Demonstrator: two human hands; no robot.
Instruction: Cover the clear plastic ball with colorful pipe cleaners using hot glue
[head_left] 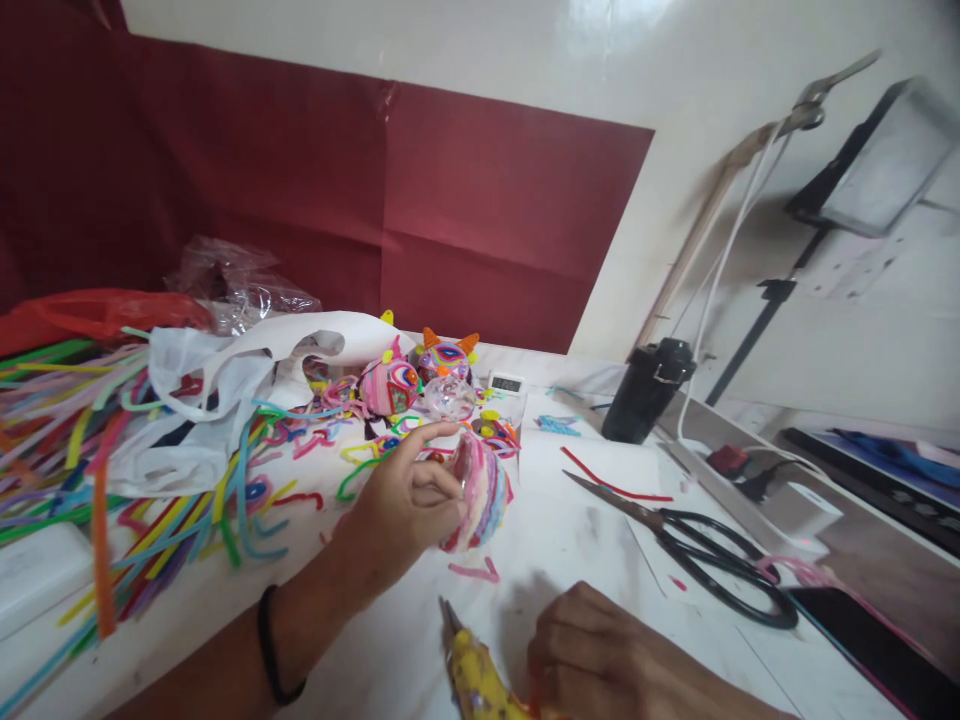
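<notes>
My left hand [409, 510], with a black band round its wrist, grips a ball wrapped in pink, blue and purple pipe cleaners [480, 495]. Thumb and fingers press on the ball's left side. Low in the view my right hand [600, 655] is curled round a yellow glue gun [480, 675], its handle largely hidden. The gun's dark nozzle points up and away, below the ball and apart from it. A short pink pipe cleaner piece [476, 572] lies on the table between them. Behind the ball stand two decorated balls [390, 385] with ears and eyes.
Many coloured pipe cleaners [172, 530] and white cut-out sheets [202, 400] cover the left. Black-handled scissors [697, 550] lie at right beside a red pipe cleaner [615, 475]. Further back are a small timer [507, 384] and a black bottle [649, 390]. A phone [870, 650] lies front right.
</notes>
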